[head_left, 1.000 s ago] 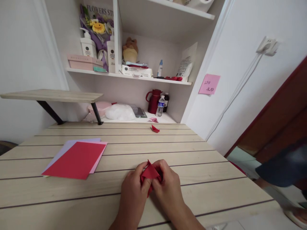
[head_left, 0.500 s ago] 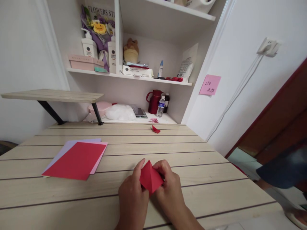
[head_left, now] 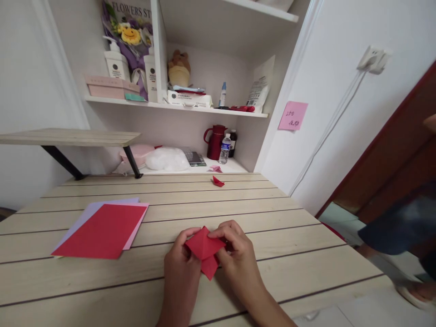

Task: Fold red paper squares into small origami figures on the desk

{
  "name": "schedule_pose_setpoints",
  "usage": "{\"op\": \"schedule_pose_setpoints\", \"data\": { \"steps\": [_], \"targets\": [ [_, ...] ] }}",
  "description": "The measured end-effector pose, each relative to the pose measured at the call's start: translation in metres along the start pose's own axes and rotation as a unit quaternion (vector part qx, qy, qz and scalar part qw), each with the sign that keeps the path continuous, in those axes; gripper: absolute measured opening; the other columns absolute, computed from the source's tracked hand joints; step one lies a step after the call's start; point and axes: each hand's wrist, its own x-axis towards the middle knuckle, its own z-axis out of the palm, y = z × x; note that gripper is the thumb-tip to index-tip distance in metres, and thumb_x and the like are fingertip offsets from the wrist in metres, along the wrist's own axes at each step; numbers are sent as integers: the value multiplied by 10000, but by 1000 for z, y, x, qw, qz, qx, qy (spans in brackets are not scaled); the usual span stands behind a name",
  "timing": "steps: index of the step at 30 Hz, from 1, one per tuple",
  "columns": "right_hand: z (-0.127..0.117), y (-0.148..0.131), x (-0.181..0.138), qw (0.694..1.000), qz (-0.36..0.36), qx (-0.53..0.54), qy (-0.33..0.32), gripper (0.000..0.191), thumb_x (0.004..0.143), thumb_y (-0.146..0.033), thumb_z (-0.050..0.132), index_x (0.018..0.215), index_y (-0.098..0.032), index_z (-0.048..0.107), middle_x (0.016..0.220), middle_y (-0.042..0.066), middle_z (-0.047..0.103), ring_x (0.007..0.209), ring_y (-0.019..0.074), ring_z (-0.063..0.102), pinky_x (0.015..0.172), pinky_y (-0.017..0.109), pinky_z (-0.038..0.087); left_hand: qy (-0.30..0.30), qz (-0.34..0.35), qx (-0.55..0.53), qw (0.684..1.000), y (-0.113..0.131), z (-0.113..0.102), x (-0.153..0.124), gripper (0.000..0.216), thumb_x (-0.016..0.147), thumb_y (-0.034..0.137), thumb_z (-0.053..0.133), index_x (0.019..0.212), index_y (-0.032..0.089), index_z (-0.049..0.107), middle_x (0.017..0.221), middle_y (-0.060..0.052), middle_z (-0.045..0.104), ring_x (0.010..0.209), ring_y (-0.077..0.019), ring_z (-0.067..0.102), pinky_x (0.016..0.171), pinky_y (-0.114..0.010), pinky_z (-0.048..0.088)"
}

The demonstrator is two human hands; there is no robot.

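Note:
A partly folded piece of red origami paper (head_left: pixel 205 247) is held between both hands just above the tabletop. Its upper layer spreads wide with a crease down the middle, and a pointed flap hangs below. My left hand (head_left: pixel 182 259) grips the left corner, thumb and fingers closed on it. With bent fingers, my right hand (head_left: pixel 236 252) pinches the right side near the top point. Folded layers behind the fingers are hidden. Farther back on the table lies a small red folded paper boat (head_left: pixel 218 181).
Left of my hands lies a stack of red, pink and lilac paper sheets (head_left: pixel 102 230). A raised wooden stand (head_left: pixel 71 136) occupies the back left. Behind the table, shelves hold a red jug (head_left: pixel 215 142) and a water bottle (head_left: pixel 225 149). A person's leg (head_left: pixel 395 227) shows at right.
The red paper has gone from a narrow diamond to a wider shape with a lower flap showing. My right fingers have moved over its top edge. The view has shifted slightly.

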Motion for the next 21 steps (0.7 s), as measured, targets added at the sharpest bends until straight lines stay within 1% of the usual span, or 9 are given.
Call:
{"op": "schedule_pose_setpoints", "data": {
  "steps": [2,4,5,6,9,12,15,18,21],
  "targets": [
    [-4,3,1,999,31,7,-10,293,735,0,492,829,-215,668,828,10,577,778,167,572,654,257,434,-38,-6,28,999,0,-4,-2,322,700,251,563,1008,206,646,788,-12,742,640,-176,654,555,-249,475],
    [-11,6,0,996,71,9,-50,283,726,13,487,796,-212,645,828,2,598,760,157,581,655,250,433,-78,6,78,994,-6,-10,-7,260,742,252,532,976,215,640,755,-6,724,641,-182,654,592,-273,490],
    [-15,7,-2,993,85,-5,-82,288,718,20,487,790,-213,638,829,-3,609,753,152,584,660,248,430,-93,25,114,989,-11,-14,-11,227,768,259,526,959,224,643,760,-8,720,674,-189,664,638,-292,505],
    [-20,9,-5,988,91,-36,-117,296,706,27,494,791,-217,638,829,-9,621,755,152,585,667,250,421,-77,61,179,979,-16,-18,-16,182,778,259,531,912,239,653,712,2,701,659,-195,659,651,-308,501],
    [-34,12,-18,960,62,-194,-190,317,667,21,560,814,-242,657,818,-15,644,809,181,564,712,284,375,-63,218,353,908,-30,-27,-31,278,728,140,554,937,275,678,715,15,700,720,-206,666,810,-373,479],
    [-42,14,-27,936,25,-296,-190,303,676,-12,613,837,-263,669,841,-3,647,857,213,534,750,325,341,-68,310,447,836,-37,-29,-41,494,694,44,542,1114,283,649,940,-19,726,891,-218,676,859,-387,469],
    [-45,15,-28,936,15,-294,-192,304,690,-5,603,841,-260,666,857,3,649,874,222,532,768,340,346,-47,366,481,795,-39,-29,-41,627,699,-15,494,1217,321,603,1109,-28,691,1002,-203,652,894,-379,464],
    [-47,16,-27,949,3,-253,-190,322,727,-24,610,934,-262,677,924,16,663,904,225,542,814,356,373,-86,436,503,741,-41,-33,-36,631,698,15,522,1239,334,585,1109,-8,698,971,-192,665,873,-351,488],
    [-50,16,-27,956,-29,-214,-200,428,776,-24,602,1110,-286,655,1084,25,656,979,214,549,858,354,389,-114,483,523,693,-44,-39,-33,580,723,59,540,1260,277,562,1107,-19,706,946,-189,674,830,-317,520]
  ]
}}
